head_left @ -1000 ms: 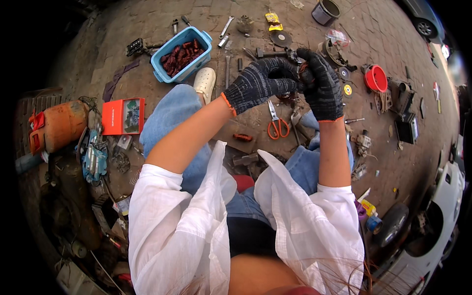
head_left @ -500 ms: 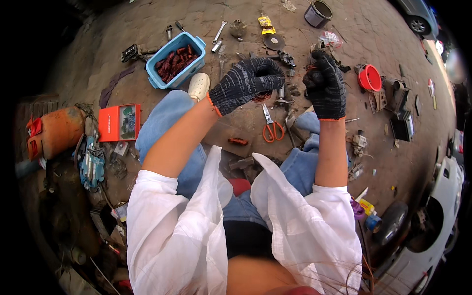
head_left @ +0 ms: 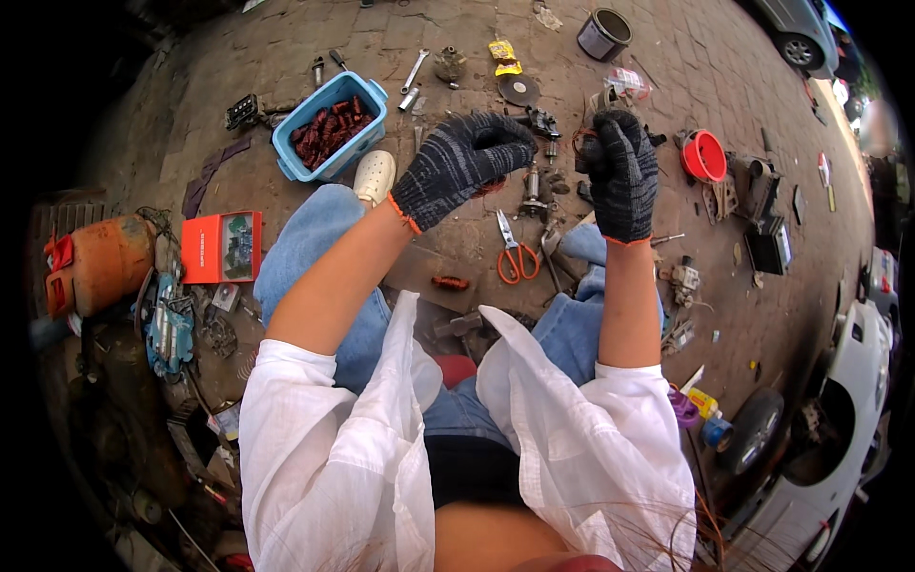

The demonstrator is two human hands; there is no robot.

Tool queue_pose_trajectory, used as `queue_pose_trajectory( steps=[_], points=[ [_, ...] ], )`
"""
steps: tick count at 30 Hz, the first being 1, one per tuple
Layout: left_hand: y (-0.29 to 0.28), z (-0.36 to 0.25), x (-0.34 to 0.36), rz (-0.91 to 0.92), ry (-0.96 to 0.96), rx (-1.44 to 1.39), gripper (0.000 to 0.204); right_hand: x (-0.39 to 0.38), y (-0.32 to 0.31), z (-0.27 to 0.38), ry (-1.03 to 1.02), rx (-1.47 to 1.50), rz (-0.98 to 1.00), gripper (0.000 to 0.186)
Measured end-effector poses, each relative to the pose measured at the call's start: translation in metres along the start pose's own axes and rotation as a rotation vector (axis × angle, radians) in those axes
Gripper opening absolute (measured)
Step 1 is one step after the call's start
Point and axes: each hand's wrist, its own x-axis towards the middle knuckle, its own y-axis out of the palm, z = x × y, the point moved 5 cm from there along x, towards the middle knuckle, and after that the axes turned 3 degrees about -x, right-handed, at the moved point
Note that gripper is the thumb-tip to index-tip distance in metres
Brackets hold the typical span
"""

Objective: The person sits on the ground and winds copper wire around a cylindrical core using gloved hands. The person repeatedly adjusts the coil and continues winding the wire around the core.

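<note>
My left hand [head_left: 469, 162], in a dark grey knit glove with an orange cuff, is closed round a bundle of copper wire [head_left: 491, 187]; a reddish-brown bit shows beneath the fingers. To its right, my right hand [head_left: 621, 179], gloved the same way, is curled into a fist. A thin strand of wire seems to come out beside its fingers, but the palm side is hidden. The hands are apart, raised over the ground. Below and between them lie scissors [head_left: 516, 252] with orange handles. Nearer to me rests a small copper coil [head_left: 450, 283].
At the left stands a blue tub [head_left: 379, 131] of copper coils, with a red box [head_left: 201, 250] and an orange gas cylinder [head_left: 114, 262] nearer. A wrench [head_left: 415, 71], a cutting disc [head_left: 518, 91], a paint can [head_left: 604, 36] and a red bowl [head_left: 703, 156] lie around the far side.
Both hands stay closed and raised, with the right hand slightly lower. The whole view has shifted a little, moving ground objects left and mostly downward.
</note>
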Motion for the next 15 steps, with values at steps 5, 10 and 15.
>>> queue_pose_trajectory(
  steps=[5,10,15],
  points=[
    [-0.0025,0.0040,0.0004,-0.014,0.049,-0.069,0.026,-0.0012,0.0044,0.0030,0.005,-0.036,0.009,0.014],
    [-0.0021,0.0072,0.0010,-0.025,0.056,-0.115,0.025,-0.0007,0.0046,0.0040,0.011,-0.057,0.014,0.014],
    [-0.0026,0.0111,0.0039,-0.014,0.089,-0.130,0.025,0.0009,0.0036,-0.0004,-0.016,-0.031,0.043,0.013]
  ],
)
